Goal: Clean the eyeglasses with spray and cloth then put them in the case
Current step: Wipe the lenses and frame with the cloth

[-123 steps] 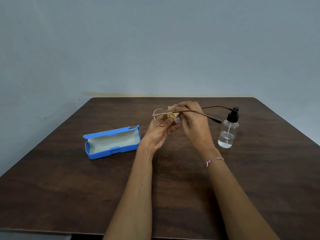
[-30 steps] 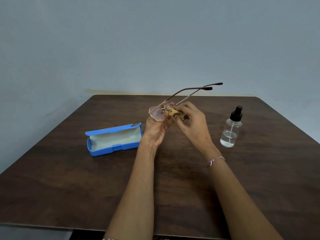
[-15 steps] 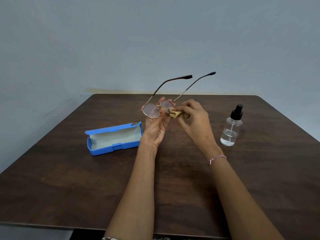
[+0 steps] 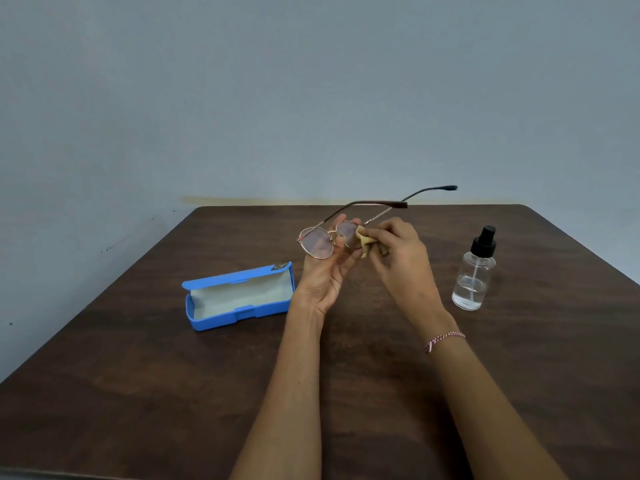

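We see the glasses [image 4: 317, 243] held up above the middle of the bench [image 4: 138, 393], lenses toward us, with thin gold-coloured rims round two rounded lenses. Both temples are unfolded and point away from us toward the wall [image 4: 311, 98], their dark tips over the far edge of the bench.

The left hand [image 4: 325, 271] holds the glasses from below, palm toward us. Its fingers rise behind the lenses and its thumb lies near the bridge, so the frame is pinched between them. The right hand [image 4: 398, 254] pinches a small tan cloth [image 4: 367, 242], bunched between thumb and fingertips, and presses it on the lens at our right, close to the hinge. The two hands nearly touch at that lens. A thin red-and-white bracelet [image 4: 445, 341] circles the right wrist.

Left of the hands the blue case [image 4: 239, 315] lies on the bench, well apart from the glasses. Its lid is open and tipped back, and its pale lining shows. The only marking we can make out is a small dark tag [image 4: 281, 266] at the lid's far right corner, too small for us to read.

Right of the hands a clear bottle [image 4: 472, 278] stands upright on the bench. It has a black spray top, and clear liquid fills its lower part round a thin tube.

The bench is dark brown with a wood grain, and the wall behind it is plain grey-blue.
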